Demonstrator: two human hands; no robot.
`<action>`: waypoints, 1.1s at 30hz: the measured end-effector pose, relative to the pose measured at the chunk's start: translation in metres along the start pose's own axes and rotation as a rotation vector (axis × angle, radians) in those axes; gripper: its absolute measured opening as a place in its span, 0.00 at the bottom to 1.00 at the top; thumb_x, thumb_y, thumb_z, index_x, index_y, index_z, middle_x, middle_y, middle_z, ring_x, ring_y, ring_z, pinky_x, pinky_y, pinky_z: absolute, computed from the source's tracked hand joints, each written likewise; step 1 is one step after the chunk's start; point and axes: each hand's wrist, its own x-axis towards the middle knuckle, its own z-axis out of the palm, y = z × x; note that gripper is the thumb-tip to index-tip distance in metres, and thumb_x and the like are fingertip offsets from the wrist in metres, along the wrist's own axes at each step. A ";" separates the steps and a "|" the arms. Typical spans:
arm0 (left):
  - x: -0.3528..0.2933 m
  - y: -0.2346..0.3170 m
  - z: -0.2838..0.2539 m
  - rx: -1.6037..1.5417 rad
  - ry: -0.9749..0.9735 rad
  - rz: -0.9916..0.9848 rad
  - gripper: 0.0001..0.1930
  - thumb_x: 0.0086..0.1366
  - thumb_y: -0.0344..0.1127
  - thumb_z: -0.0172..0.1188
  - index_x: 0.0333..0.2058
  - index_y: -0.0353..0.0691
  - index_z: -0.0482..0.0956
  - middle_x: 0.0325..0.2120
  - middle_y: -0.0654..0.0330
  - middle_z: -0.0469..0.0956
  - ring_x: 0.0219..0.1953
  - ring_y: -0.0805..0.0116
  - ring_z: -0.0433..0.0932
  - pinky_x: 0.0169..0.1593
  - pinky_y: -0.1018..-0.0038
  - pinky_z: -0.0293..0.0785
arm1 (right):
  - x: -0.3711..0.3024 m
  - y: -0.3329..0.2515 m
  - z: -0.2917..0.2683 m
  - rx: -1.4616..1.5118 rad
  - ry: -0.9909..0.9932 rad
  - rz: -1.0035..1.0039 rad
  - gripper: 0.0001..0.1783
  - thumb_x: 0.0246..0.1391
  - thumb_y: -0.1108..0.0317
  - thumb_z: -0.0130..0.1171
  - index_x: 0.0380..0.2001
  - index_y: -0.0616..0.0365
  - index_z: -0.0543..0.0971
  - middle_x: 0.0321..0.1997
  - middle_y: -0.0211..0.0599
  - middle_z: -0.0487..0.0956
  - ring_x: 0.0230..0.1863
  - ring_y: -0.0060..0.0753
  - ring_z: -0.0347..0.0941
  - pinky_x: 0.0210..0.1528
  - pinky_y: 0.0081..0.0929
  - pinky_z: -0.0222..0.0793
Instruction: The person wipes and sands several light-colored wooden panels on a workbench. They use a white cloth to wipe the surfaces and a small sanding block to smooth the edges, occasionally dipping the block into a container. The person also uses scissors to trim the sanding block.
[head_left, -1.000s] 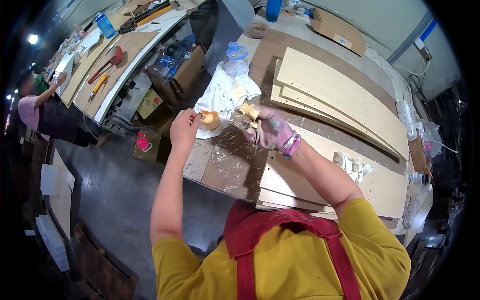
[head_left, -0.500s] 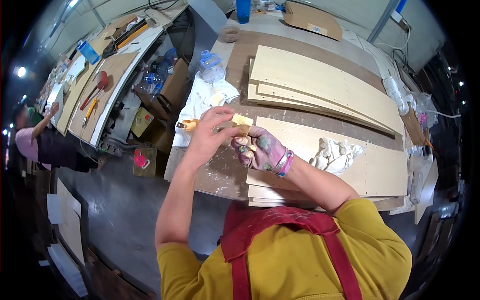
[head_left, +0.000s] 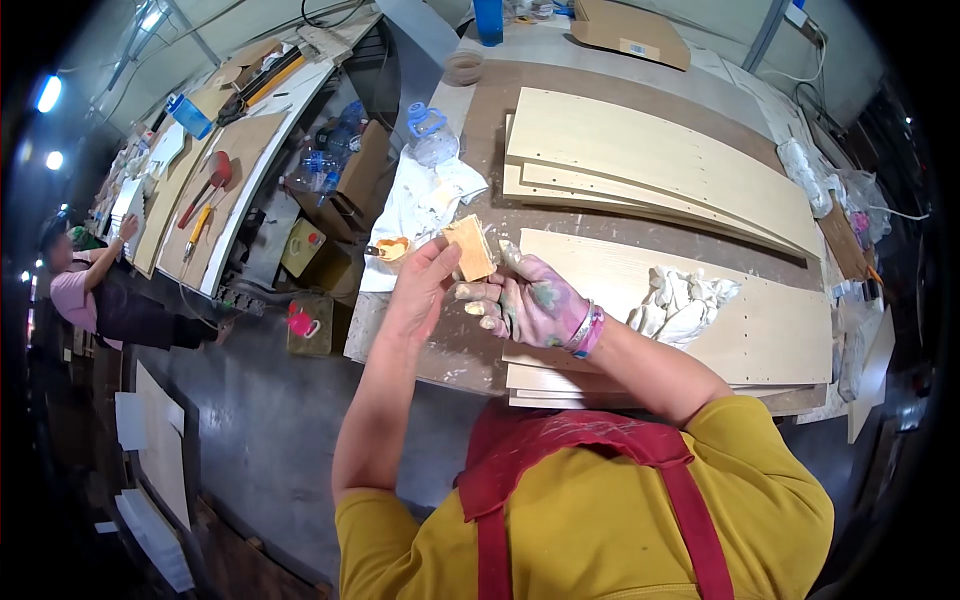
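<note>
My bare left hand (head_left: 425,285) grips a small rectangular tan pad (head_left: 468,249) between thumb and fingers, its broad face turned up. Close to the pad's right edge is my right hand (head_left: 535,302), in a thin floral glove smeared with pale yellow at the fingertips. Its thumb is raised and its fingers are apart and half bent, with nothing held; whether the thumb touches the pad I cannot tell. Just left of my left hand, a small cup of orange paste (head_left: 392,249) sits on a stained white cloth (head_left: 425,195). Below the right hand lies a pale wooden board (head_left: 760,315).
A crumpled white cloth (head_left: 685,303) lies on that board. More pale boards (head_left: 660,160) are stacked farther back. A clear bottle with a blue handle (head_left: 432,140) stands at the table's left. On the left bench is a red-headed mallet (head_left: 220,170); a co-worker (head_left: 85,285) stands beyond.
The pad has turned from a narrow view to its broad face. My right hand has let go of it, drawing slightly right with fingers opening. The whole view has shifted a little.
</note>
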 end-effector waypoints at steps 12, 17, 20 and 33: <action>-0.003 0.004 0.008 0.280 -0.013 0.105 0.21 0.61 0.26 0.54 0.54 0.35 0.70 0.49 0.61 0.73 0.51 0.73 0.70 0.55 0.76 0.64 | -0.001 -0.003 -0.018 0.087 -0.076 0.039 0.28 0.61 0.48 0.46 0.54 0.59 0.68 0.49 0.47 0.77 0.39 0.42 0.78 0.38 0.33 0.76; -0.009 0.011 0.001 0.166 0.194 0.118 0.17 0.64 0.32 0.53 0.51 0.38 0.66 0.42 0.60 0.70 0.45 0.68 0.71 0.48 0.70 0.69 | -0.031 -0.005 -0.012 0.007 0.098 -0.112 0.15 0.60 0.54 0.51 0.41 0.52 0.72 0.37 0.39 0.80 0.30 0.34 0.79 0.31 0.30 0.76; 0.003 -0.016 -0.004 0.011 0.107 0.112 0.22 0.66 0.40 0.54 0.57 0.46 0.64 0.50 0.64 0.71 0.49 0.67 0.72 0.50 0.69 0.70 | -0.090 -0.021 -0.019 -0.065 0.069 -0.188 0.12 0.61 0.56 0.50 0.39 0.52 0.69 0.30 0.34 0.76 0.26 0.28 0.74 0.25 0.24 0.74; 0.021 -0.133 0.242 0.017 -0.281 -0.328 0.14 0.69 0.41 0.49 0.49 0.43 0.66 0.36 0.59 0.74 0.30 0.67 0.77 0.24 0.79 0.76 | -0.577 -0.138 -0.021 -0.950 0.926 -1.318 0.16 0.55 0.62 0.56 0.43 0.61 0.75 0.32 0.33 0.77 0.31 0.21 0.75 0.31 0.19 0.75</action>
